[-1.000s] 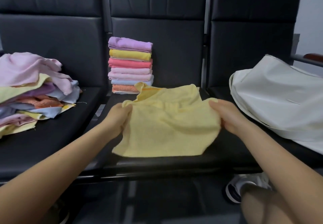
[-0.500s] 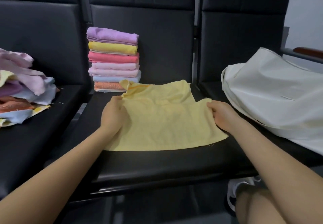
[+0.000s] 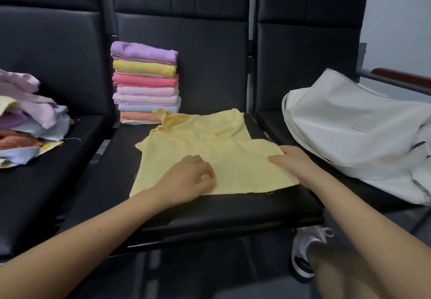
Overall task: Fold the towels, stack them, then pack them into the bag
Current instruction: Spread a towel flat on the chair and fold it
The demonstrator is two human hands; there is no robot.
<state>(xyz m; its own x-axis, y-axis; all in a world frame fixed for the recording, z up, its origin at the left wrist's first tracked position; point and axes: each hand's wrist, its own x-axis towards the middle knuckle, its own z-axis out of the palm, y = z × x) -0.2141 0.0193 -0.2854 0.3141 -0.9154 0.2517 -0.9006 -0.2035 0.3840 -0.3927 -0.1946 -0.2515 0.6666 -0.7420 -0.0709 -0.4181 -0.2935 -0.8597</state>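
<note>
Head view: a pale yellow terry towel (image 3: 210,156) lies spread on the middle black padded seat (image 3: 233,207) of the bench. The left hand (image 3: 189,179) rests on it, fingers loosely curled, gripping nothing I can make out; the right hand (image 3: 291,161) pinches its right edge. It looks soft, light and floppy, so take it by corners or edges. 7 folded towels stand in the stack (image 3: 145,81) behind. The loose heap (image 3: 25,121) left: too jumbled to count. 1 white bag (image 3: 354,123) waits right.

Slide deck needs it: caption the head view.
Both hands, left and right, flatten a yellow towel before the folded stack.
</note>
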